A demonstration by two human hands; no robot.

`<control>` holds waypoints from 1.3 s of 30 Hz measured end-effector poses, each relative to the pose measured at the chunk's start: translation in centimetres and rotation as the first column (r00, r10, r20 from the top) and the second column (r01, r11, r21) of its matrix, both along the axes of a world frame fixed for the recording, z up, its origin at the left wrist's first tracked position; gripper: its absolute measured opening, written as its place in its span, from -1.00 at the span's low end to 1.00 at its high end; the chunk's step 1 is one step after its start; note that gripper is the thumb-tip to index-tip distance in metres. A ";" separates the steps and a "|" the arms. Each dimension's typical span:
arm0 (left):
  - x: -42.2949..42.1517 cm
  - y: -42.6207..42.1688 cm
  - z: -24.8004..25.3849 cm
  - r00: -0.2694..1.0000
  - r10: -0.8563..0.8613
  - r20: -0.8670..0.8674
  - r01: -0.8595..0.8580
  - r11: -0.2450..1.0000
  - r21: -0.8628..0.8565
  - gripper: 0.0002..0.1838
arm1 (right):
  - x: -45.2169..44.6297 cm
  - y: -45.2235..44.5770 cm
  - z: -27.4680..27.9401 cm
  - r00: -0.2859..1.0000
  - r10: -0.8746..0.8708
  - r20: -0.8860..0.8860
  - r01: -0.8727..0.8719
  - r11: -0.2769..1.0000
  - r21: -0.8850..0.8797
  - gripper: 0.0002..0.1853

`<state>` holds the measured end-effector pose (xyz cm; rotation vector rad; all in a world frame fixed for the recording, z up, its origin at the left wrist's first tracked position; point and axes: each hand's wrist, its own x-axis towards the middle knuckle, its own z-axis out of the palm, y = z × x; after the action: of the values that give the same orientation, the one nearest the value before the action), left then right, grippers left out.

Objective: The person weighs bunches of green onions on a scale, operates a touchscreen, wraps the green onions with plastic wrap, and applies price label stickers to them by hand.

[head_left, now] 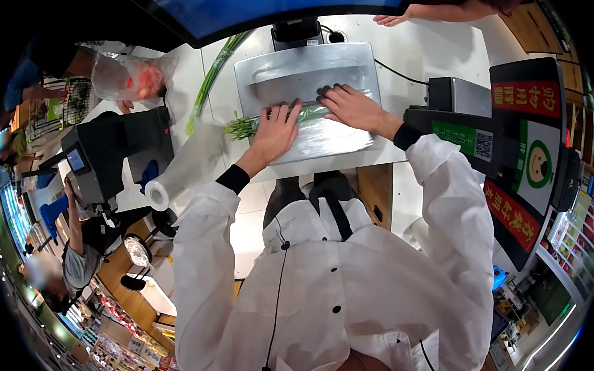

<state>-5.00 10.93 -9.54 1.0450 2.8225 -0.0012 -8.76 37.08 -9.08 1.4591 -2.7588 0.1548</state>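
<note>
A bundle of thin green stalks [242, 127] lies across a metal weighing scale plate [315, 146], its right part inside clear plastic. My left hand [276, 135] is closed over the bundle near its loose end, with the fingers bent across it. On the wrapped part farther right, my right hand [353, 110] curls its fingers over the plastic. Both thumbs are partly hidden. Another bunch of long green stalks [212, 82] rests on the counter to the left of the scale.
Left of my arm lies a clear plastic bag roll [168, 183]. A dark checkout device [106, 154] stands beyond it. A screen [271, 9] overhangs the far side. Right are sign panels [527, 159]. A person's hand [394, 18] reaches over the far edge; a bag of red items [139, 79] is at left.
</note>
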 end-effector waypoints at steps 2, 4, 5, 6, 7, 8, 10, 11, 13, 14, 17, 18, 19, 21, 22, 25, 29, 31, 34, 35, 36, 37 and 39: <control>0.8 0.1 0.8 0.996 0.040 -0.085 -0.015 0.961 0.275 -0.42 | 0.6 0.5 -0.5 1.000 0.010 -0.028 -0.011 1.000 -0.018 -0.55; 0.8 -0.3 0.3 0.999 0.010 -0.048 0.006 0.947 0.322 -0.44 | 1.3 0.3 -0.1 0.998 0.021 -0.054 -0.024 0.999 -0.041 -0.56; 0.8 -0.4 0.1 1.000 -0.024 -0.012 0.026 0.927 0.373 -0.46 | 1.9 0.2 0.3 0.999 -0.031 0.005 0.032 0.991 -0.128 -0.57; 0.9 -0.4 0.1 1.000 -0.023 -0.012 0.026 0.927 0.373 -0.46 | 2.5 0.1 0.6 0.994 -0.079 0.071 0.092 0.974 -0.209 -0.57; 1.2 -0.4 0.2 0.999 -0.032 0.014 0.023 0.912 0.409 -0.48 | 3.0 -0.2 0.7 0.994 -0.078 0.071 0.091 0.974 -0.207 -0.57; 1.3 -0.3 0.4 0.999 -0.041 0.036 0.021 0.895 0.445 -0.51 | 3.5 -0.5 0.7 0.982 -0.136 0.130 0.162 0.963 -0.216 -0.58; 1.9 -0.1 0.9 0.998 -0.011 0.068 -0.020 0.894 0.448 -0.55 | 4.0 -0.9 1.1 0.960 -0.181 0.213 0.225 0.953 -0.203 -0.56; 2.0 0.1 1.2 0.995 0.019 0.095 -0.060 0.891 0.451 -0.60 | 4.1 -1.0 1.3 0.961 -0.180 0.212 0.223 0.953 -0.204 -0.56; 2.0 1.0 1.9 0.990 0.054 0.130 -0.107 0.887 0.448 -0.62 | 4.4 -1.0 1.5 0.946 -0.180 0.270 0.217 0.970 -0.114 -0.57; 2.0 1.2 2.0 0.983 0.085 0.164 -0.151 0.882 0.446 -0.64 | 4.3 -1.0 1.5 0.947 -0.177 0.269 0.214 0.970 -0.113 -0.57; 1.0 1.0 0.8 0.997 -0.047 0.060 0.023 0.934 0.356 -0.62 | 3.2 -1.1 1.7 0.956 -0.141 0.258 0.179 0.976 -0.127 -0.56; 0.5 1.2 0.8 0.997 -0.045 0.059 0.021 0.934 0.357 -0.62 | 2.8 -1.4 1.7 0.951 -0.143 0.275 0.181 0.977 -0.117 -0.55; 0.0 1.3 0.8 0.997 -0.060 0.050 0.045 0.965 0.258 -0.63 | 2.5 -1.6 1.8 0.945 -0.144 0.293 0.182 0.977 -0.107 -0.54; -0.7 1.3 1.2 0.996 -0.075 0.044 0.067 0.986 0.153 -0.63 | 2.2 -1.9 1.9 0.917 -0.186 0.354 0.235 0.967 -0.101 -0.55; -1.0 1.3 1.4 0.996 -0.064 0.065 0.054 0.987 0.154 -0.61 | 2.1 -2.0 1.9 0.882 -0.228 0.411 0.288 0.953 -0.089 -0.55; -1.4 1.4 0.8 0.996 -0.076 0.039 0.070 0.986 0.155 -0.56 | 1.6 -2.1 0.9 0.942 -0.185 0.281 0.194 0.981 -0.004 -0.67; -1.8 1.1 0.6 0.984 -0.168 -0.051 0.170 0.984 0.043 -0.42 | 0.7 -1.4 0.9 0.993 -0.077 0.094 0.072 0.996 0.059 -0.67; -0.6 0.9 0.6 0.989 -0.143 -0.034 0.146 0.980 0.134 -0.38 | 0.9 -0.6 0.1 0.999 0.034 -0.028 -0.034 0.999 0.006 -0.58; 0.8 0.8 -0.4 0.994 -0.095 -0.053 0.106 0.962 0.252 -0.31 | 1.1 0.3 -0.7 0.985 0.137 -0.107 -0.132 0.990 0.050 -0.54; 1.2 0.9 -0.9 0.994 -0.070 -0.088 0.092 0.955 0.283 -0.29 | 1.1 0.5 -0.8 0.985 0.133 -0.108 -0.129 0.991 0.047 -0.54; 1.9 1.1 -0.8 0.998 -0.045 -0.042 0.054 0.964 0.262 -0.29 | 1.3 0.5 -0.4 0.991 0.118 -0.069 -0.118 0.993 0.008 -0.55; 2.4 1.1 -0.7 0.998 -0.047 -0.041 0.056 0.964 0.262 -0.29 | 1.5 0.6 0.0 0.994 0.107 -0.032 -0.108 0.994 -0.027 -0.56; 3.4 1.1 -0.1 0.999 -0.036 0.011 0.032 0.963 0.267 -0.33 | 2.6 0.0 0.8 0.997 0.012 0.076 -0.005 0.995 -0.096 -0.56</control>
<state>-1.65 12.03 -9.63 1.1374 2.8454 0.3930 -6.21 37.13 -8.32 1.4719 -2.7609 0.3449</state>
